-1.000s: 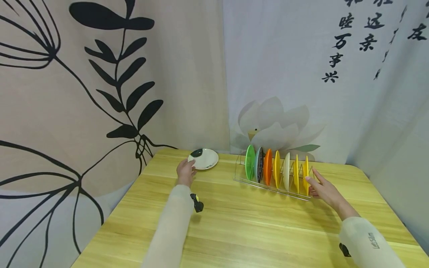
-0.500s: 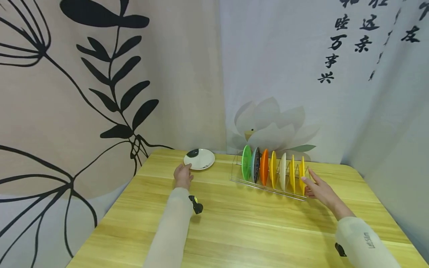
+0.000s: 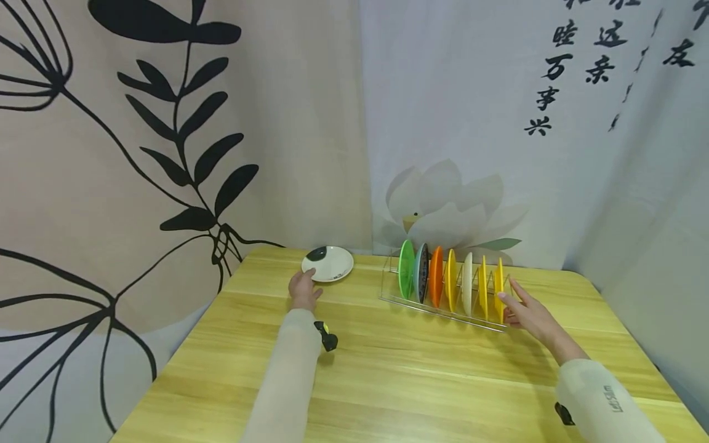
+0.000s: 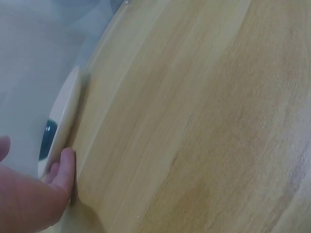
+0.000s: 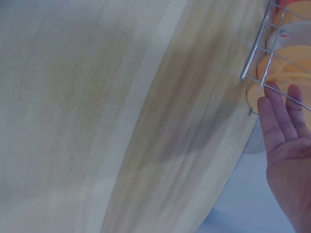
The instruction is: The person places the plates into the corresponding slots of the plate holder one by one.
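A white plate [image 3: 334, 266] with a dark oval patch lies at the back left of the table. My left hand [image 3: 302, 291] is at its near left rim. In the left wrist view the fingers [image 4: 67, 167] reach the plate's underside edge, while the thumb stands apart. At the right end of a wire dish rack [image 3: 443, 314], my right hand [image 3: 528, 314] has its thumb by the last yellow plate [image 3: 500, 286]. Straight fingers [image 5: 270, 119] lie against the rack's end wires in the right wrist view.
Upright in the rack stand a green plate [image 3: 407, 271], a dark-patterned plate [image 3: 423, 274], an orange plate [image 3: 436, 277], a white plate [image 3: 468, 283] and more yellow ones. The wooden table [image 3: 399, 369] ends at a curtain [image 3: 310, 154] behind.
The view has shifted slightly. My left hand has eased back from over the plate's rim, its thumb now spread away. My right hand stays at the rack's end.
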`<state>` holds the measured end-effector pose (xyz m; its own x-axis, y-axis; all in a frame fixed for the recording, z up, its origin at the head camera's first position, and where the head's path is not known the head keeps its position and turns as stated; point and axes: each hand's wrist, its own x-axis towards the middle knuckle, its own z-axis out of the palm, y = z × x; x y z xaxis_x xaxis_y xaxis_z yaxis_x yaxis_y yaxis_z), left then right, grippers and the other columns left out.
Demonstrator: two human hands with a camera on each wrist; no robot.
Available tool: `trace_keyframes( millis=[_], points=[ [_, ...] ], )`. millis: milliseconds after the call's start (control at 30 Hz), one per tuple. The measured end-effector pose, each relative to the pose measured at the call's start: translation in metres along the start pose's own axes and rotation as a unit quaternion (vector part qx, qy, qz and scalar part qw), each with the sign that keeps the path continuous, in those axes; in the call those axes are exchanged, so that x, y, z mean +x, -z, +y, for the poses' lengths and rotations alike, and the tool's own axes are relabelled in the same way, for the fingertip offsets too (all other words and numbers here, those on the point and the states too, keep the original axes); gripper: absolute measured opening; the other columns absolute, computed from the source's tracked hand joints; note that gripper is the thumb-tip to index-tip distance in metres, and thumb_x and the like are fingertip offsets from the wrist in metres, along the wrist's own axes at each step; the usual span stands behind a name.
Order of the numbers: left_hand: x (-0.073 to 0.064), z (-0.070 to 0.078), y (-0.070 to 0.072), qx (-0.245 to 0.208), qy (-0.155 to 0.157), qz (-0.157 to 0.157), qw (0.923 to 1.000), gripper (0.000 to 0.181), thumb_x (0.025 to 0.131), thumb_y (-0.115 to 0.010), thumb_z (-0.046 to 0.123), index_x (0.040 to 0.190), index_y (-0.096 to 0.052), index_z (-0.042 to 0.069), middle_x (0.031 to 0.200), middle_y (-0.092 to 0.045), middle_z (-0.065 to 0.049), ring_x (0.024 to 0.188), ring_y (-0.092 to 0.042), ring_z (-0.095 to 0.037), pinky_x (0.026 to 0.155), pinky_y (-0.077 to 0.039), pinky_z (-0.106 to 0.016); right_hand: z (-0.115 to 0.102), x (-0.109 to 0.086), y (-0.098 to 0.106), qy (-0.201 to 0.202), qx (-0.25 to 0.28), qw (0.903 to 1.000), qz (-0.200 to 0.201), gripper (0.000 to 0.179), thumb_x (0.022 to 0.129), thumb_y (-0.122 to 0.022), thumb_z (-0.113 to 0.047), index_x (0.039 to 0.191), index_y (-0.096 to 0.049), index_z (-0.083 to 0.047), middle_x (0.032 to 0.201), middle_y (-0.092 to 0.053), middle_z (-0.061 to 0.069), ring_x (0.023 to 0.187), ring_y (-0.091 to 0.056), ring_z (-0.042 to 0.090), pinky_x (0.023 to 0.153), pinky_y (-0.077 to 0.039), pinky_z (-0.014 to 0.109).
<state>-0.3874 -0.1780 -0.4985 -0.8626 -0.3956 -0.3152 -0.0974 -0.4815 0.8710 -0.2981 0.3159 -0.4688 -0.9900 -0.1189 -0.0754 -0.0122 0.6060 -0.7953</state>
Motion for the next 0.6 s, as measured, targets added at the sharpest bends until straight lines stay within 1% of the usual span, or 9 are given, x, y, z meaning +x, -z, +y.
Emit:
trace_keyframes(
  millis=[167, 333, 400, 600],
  points=[
    [0.0, 0.001, -0.002, 0.003, -0.003, -0.003, 1.0, 0.07, 0.098, -0.058, 0.013, 0.156, -0.019, 0.003, 0.155, -0.026, -0.021, 0.139, -0.033, -0.034, 0.11, -0.039, -0.046, 0.0, 0.001, 0.001, -0.001, 0.001, 1.0, 0.002, 0.083, 0.103, -0.04, -0.056, 0.16, 0.004, -0.015, 0.116, -0.06, 0.027, 0.099, -0.067, 0.034, 0.088, -0.056, 0.047],
    [-0.002, -0.001, -0.007, -0.004, -0.015, -0.009, 0.9998, 0.075, 0.096, -0.061, 0.008, 0.157, -0.017, 0.006, 0.162, -0.014, -0.017, 0.142, -0.03, -0.039, 0.113, -0.035, -0.047, 0.001, 0.001, 0.001, -0.003, 0.001, 1.0, 0.001, 0.083, 0.102, -0.04, -0.057, 0.16, 0.004, -0.017, 0.116, -0.06, 0.027, 0.1, -0.067, 0.033, 0.089, -0.056, 0.048],
    [-0.002, -0.003, -0.009, -0.013, -0.017, -0.01, 0.9997, 0.077, 0.095, -0.062, 0.006, 0.157, -0.016, 0.008, 0.163, -0.011, -0.017, 0.142, -0.031, -0.04, 0.113, -0.035, -0.047, 0.001, 0.001, 0.001, -0.005, 0.001, 1.0, 0.001, 0.083, 0.102, -0.04, -0.057, 0.16, 0.004, -0.017, 0.117, -0.06, 0.028, 0.1, -0.067, 0.034, 0.089, -0.056, 0.048],
    [0.002, -0.007, -0.014, -0.049, -0.02, -0.005, 0.9986, 0.08, 0.093, -0.061, -0.004, 0.157, -0.015, 0.009, 0.162, -0.014, -0.018, 0.138, -0.038, -0.035, 0.111, -0.039, -0.043, 0.0, 0.001, 0.0, -0.006, 0.002, 1.0, 0.002, 0.083, 0.102, -0.041, -0.057, 0.16, 0.003, -0.016, 0.118, -0.06, 0.03, 0.1, -0.067, 0.034, 0.089, -0.056, 0.048]
  ],
)
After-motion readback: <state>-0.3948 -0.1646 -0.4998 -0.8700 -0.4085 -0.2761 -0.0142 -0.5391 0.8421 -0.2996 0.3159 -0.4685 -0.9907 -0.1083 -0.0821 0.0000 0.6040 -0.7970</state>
